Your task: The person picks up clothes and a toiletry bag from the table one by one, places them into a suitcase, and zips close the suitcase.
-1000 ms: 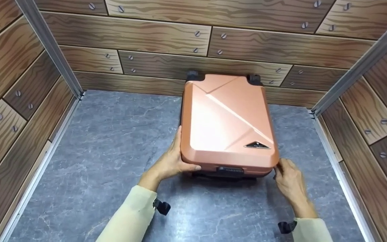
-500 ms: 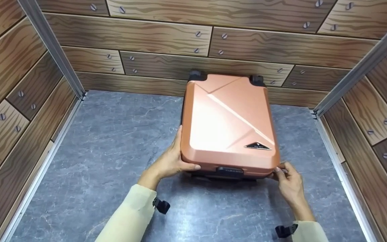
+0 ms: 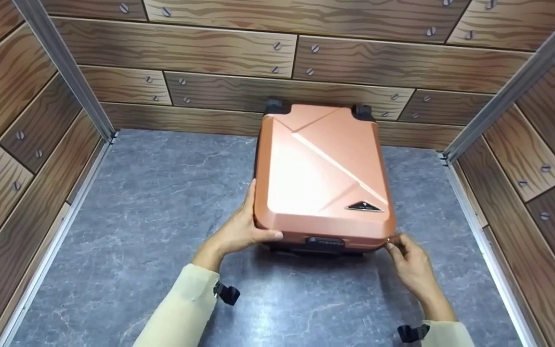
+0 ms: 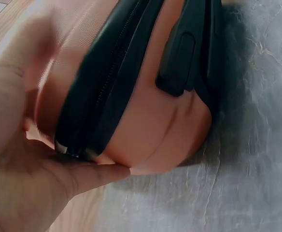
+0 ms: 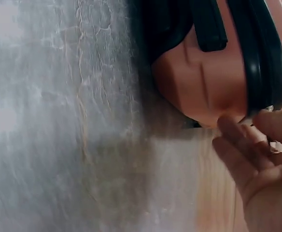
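Note:
A rose-gold hard-shell suitcase [image 3: 325, 168] lies flat on the grey floor, its wheels toward the back wall. My left hand [image 3: 239, 229] holds its near left corner, thumb across the near end and fingers along the side. In the left wrist view a black zipper band [image 4: 107, 72] runs around the case by that hand. At the near right corner, my right hand [image 3: 412, 262] pinches a small metal zipper pull [image 5: 270, 108] between thumb and fingers. A black carry handle [image 3: 324, 243] sits on the near end, between both hands.
Wood-patterned panels stand behind the suitcase [image 3: 200, 53] and on both sides, with grey metal posts [image 3: 65, 72] at the corners. The wheels [image 3: 363, 112] reach close to the back panel. Grey marbled floor [image 3: 162, 178] surrounds the case.
My right hand has shifted slightly, its thumb and fingers now pinching at the zipper by the near right corner. The left hand keeps its hold; the suitcase stays in place.

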`<state>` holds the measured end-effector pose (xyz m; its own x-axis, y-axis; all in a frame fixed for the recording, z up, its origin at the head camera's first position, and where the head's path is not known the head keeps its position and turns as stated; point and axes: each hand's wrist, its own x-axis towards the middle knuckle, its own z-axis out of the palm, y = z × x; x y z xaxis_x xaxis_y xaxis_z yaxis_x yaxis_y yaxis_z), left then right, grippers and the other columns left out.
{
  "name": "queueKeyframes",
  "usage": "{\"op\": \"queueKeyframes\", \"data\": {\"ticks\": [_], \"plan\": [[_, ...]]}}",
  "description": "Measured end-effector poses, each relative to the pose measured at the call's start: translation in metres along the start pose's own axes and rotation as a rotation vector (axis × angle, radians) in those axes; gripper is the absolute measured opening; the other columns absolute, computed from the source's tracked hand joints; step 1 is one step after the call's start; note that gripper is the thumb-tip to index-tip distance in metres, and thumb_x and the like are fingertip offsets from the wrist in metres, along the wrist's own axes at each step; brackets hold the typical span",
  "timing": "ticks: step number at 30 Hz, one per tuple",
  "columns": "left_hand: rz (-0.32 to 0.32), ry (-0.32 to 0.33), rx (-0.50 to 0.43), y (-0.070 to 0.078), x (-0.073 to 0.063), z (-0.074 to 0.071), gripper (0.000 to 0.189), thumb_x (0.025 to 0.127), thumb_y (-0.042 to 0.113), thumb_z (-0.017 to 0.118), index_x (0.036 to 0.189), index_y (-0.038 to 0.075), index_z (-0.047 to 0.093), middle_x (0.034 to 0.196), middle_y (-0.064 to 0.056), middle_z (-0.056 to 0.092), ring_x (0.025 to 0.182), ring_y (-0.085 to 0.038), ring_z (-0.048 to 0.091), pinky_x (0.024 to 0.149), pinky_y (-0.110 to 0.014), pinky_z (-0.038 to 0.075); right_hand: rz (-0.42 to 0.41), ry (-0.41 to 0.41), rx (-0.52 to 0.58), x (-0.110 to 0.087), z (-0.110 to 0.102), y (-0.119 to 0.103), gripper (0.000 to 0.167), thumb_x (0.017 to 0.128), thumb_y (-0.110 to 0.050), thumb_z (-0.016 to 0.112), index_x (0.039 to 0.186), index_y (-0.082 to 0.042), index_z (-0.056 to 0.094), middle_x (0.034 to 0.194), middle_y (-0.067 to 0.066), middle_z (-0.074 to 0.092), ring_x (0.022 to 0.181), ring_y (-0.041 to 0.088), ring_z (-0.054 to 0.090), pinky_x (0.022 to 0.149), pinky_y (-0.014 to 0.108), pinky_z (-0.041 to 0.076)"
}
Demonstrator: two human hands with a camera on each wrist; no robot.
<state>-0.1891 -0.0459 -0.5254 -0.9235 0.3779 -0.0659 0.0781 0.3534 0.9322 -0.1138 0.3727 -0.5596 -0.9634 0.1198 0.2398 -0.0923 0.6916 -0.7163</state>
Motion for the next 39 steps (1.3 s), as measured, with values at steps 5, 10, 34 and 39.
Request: {"op": "queueKeyframes", "data": {"ticks": [5, 10, 34, 39], "plan": [[-0.062, 0.048, -0.039, 0.007, -0.001, 0.001, 0.111, 0.095, 0.071, 0.062, 0.171, 0.026, -0.006, 0.174, -0.020, 0.016, 0.156, -0.043, 0.029, 0.128, -0.059, 0.024, -0.181, 0.095, -0.174, 0.001, -0.002, -0.002, 0.012, 0.090, 0.005, 0.077, 0.090, -0.006, 0.072, 0.110, 0.011, 0.073, 0.096, 0.029, 0.072, 0.083, 0.011, 0.047], [-0.080, 0.100, -0.025, 0.013, 0.001, 0.010, 0.105, 0.099, 0.072, 0.054, 0.171, 0.020, -0.002, 0.174, -0.022, 0.017, 0.158, -0.043, 0.025, 0.129, -0.057, 0.022, -0.298, 0.146, -0.225, 0.000, 0.000, 0.000, 0.017, 0.084, 0.010, 0.078, 0.093, -0.002, 0.070, 0.100, 0.013, 0.071, 0.087, 0.029, 0.069, 0.074, 0.034, 0.055], [-0.049, 0.102, 0.035, 0.007, 0.001, 0.010, 0.097, 0.105, 0.066, 0.046, 0.170, 0.015, -0.004, 0.176, -0.019, 0.004, 0.162, -0.038, 0.013, 0.132, -0.049, 0.013, 0.042, -0.037, 0.114, -0.013, 0.006, -0.001, 0.007, 0.099, 0.002, 0.068, 0.092, 0.000, 0.068, 0.123, 0.025, 0.073, 0.099, -0.007, 0.064, 0.081, 0.007, 0.052], [-0.050, 0.098, 0.030, 0.007, 0.000, 0.010, 0.097, 0.104, 0.067, 0.047, 0.171, 0.016, -0.003, 0.176, -0.019, 0.005, 0.162, -0.038, 0.014, 0.132, -0.050, 0.013, -0.126, 0.101, -0.042, -0.016, 0.012, -0.004, 0.019, 0.090, 0.007, 0.075, 0.082, -0.006, 0.064, 0.121, 0.019, 0.073, 0.098, 0.010, 0.068, 0.077, 0.005, 0.048]]}}
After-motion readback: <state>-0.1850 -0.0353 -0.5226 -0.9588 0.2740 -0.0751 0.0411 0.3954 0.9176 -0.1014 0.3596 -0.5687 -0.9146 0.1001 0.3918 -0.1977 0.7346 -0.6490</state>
